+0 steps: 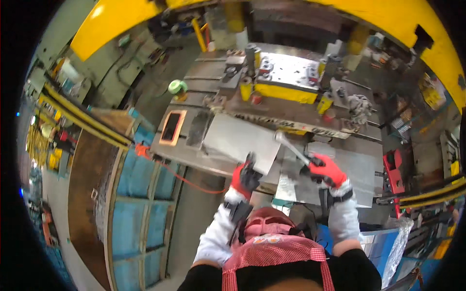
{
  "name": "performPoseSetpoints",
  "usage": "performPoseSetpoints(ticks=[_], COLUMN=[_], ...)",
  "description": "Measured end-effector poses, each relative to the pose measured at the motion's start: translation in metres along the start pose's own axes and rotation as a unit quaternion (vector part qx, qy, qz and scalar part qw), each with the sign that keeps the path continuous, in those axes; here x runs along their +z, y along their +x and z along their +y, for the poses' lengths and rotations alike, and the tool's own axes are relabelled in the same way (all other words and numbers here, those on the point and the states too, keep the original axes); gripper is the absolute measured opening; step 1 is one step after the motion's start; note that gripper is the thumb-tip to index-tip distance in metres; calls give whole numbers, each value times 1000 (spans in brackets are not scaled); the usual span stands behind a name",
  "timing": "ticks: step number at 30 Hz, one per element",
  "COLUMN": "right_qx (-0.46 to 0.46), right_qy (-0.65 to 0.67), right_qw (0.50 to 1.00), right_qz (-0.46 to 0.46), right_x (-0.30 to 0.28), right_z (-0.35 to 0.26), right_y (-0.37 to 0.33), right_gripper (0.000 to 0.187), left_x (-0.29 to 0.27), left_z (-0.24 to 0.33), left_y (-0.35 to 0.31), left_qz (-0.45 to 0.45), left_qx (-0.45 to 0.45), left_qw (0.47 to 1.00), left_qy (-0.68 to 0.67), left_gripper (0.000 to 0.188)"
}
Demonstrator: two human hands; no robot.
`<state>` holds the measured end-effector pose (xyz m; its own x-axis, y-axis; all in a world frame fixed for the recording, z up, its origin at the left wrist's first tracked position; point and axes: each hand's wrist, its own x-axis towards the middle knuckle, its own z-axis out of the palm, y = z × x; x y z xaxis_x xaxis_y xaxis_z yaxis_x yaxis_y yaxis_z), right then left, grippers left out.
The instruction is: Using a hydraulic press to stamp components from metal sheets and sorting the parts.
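Note:
A flat grey metal sheet (240, 138) spans the front of the press bed, its near edge toward me. At that edge my left hand (245, 178), in a red and black glove, is closed on the sheet, one dark fingertip over its top face. My right hand (327, 170), gloved alike, is wrapped round a metal rod-shaped tool (293, 149) with a rounded head. This head meets or overlaps the sheet's right corner; whether it is attached I cannot tell. More grey sheets (359, 177) lie beneath and beside my right hand.
Ahead stands a press die (291, 70) with yellow blocks. A phone-like dark rectangle (172, 127) lies on the bed's left, near a green-topped object (177, 87). Yellow-black bars (82, 116) flank the left side; a red bracket (393, 177) stands right. An orange hose (187, 183) hangs below the bed.

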<state>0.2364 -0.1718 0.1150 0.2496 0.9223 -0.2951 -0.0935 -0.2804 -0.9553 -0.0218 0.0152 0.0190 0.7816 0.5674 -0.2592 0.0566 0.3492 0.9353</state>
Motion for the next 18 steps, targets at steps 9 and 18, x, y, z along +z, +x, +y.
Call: performPoseSetpoints(ticks=[9,18], right_qx=[5,-85], right_qy=[153,209], right_qw=[987,973], right_qz=[47,54], right_x=[23,10], right_z=[-12,-41], right_y=[-104,-42], right_gripper=[54,56], left_x=[41,9], left_z=[119,137], left_y=[67,225], left_qz=[-78,-177], left_qx=[473,478], left_qw=[774,702], left_qy=[414,497], left_gripper=[24,25])
